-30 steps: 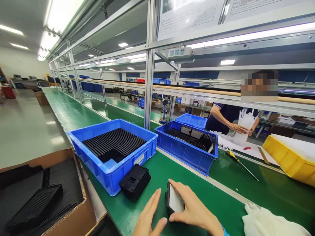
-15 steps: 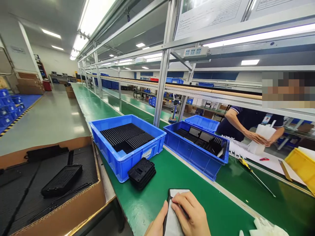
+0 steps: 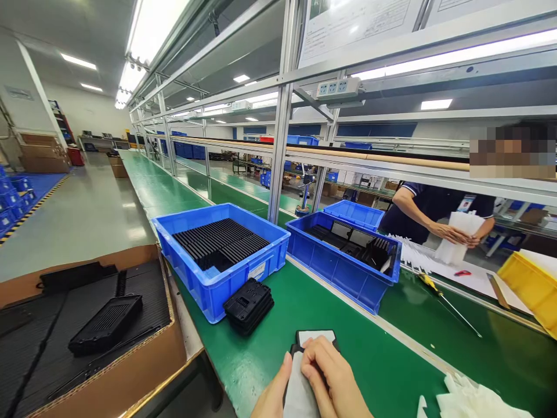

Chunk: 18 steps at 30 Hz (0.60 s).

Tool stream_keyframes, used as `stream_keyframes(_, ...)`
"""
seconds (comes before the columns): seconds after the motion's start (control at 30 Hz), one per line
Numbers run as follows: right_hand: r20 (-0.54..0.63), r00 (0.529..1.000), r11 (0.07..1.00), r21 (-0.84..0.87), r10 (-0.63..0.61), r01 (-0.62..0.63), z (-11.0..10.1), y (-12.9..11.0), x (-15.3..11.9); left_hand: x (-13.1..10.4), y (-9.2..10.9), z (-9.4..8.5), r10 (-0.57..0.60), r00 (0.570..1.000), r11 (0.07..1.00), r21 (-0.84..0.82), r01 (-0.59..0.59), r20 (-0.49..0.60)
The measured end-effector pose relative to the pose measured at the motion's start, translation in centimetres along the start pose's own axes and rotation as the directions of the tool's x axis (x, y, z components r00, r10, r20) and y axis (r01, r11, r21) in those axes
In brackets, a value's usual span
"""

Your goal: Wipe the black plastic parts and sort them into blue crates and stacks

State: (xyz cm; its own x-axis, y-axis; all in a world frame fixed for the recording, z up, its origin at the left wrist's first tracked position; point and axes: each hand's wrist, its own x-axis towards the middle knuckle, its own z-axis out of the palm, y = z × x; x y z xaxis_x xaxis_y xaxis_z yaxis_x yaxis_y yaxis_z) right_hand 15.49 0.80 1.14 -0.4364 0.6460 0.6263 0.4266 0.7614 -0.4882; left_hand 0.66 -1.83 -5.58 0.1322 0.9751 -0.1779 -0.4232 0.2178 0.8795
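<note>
Low in the view, a flat black-framed panel [image 3: 299,390] with a pale grey-white face lies between my two hands. My left hand [image 3: 273,390] grips its left edge, thumb along the side. Curled fingers of my right hand [image 3: 331,376] press together on the upper face and right side; what lies beneath the fingertips is hidden. Beyond the hands, a small stack of black plastic housings [image 3: 249,306] leans against a blue bin [image 3: 220,295], which holds rows of black ribbed parts [image 3: 221,241].
A second blue bin [image 3: 335,278] with black parts stands behind. On the right are a yellow-handled screwdriver [image 3: 444,299], crumpled white material [image 3: 472,397] and a yellow bin [image 3: 528,287]. A cardboard box [image 3: 143,363] sits left. Across the bench, a person [image 3: 429,215] holds white sheets.
The whole view has shifted slightly. My right-hand fingers have slid a little on the panel, and more of the black edge at its upper left shows. Both hands stay on it.
</note>
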Motion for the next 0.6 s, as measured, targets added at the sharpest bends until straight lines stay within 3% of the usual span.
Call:
stream_keyframes(0.13, -0.135, 0.991, 1.000, -0.007, -0.003, 0.002, 0.3, 0.4, -0.4, 0.3, 0.8, 0.4, -0.070, 0.997, 0.977, -0.201, 0.074, 0.028)
stream_keyframes(0.27, -0.135, 0.990, 0.984, -0.179, -0.050, 0.025, 0.9, 0.8, -0.7, 0.2, 0.3, 0.4, -0.060, 0.998, 0.982, -0.182, 0.054, -0.029)
stream_keyframes(0.4, -0.122, 0.988, 0.956, -0.288, -0.093, 0.054, 0.9, 0.7, -0.6, 0.3, 0.5, 1.3, -0.063, 0.998, 0.980, -0.190, 0.059, -0.013)
stream_keyframes(0.47, -0.082, 0.992, 0.956, -0.287, -0.093, 0.066, 0.3, 0.4, -0.4, 0.1, 1.2, 1.6, -0.068, 0.998, 0.980, -0.186, 0.069, 0.009)
stream_keyframes(0.6, 0.159, 0.983, 0.982, -0.149, -0.093, 0.117, -1.7, -0.3, 0.2, -0.2, 3.2, 1.6, -0.212, 0.968, 0.952, -0.196, 0.235, 0.135)
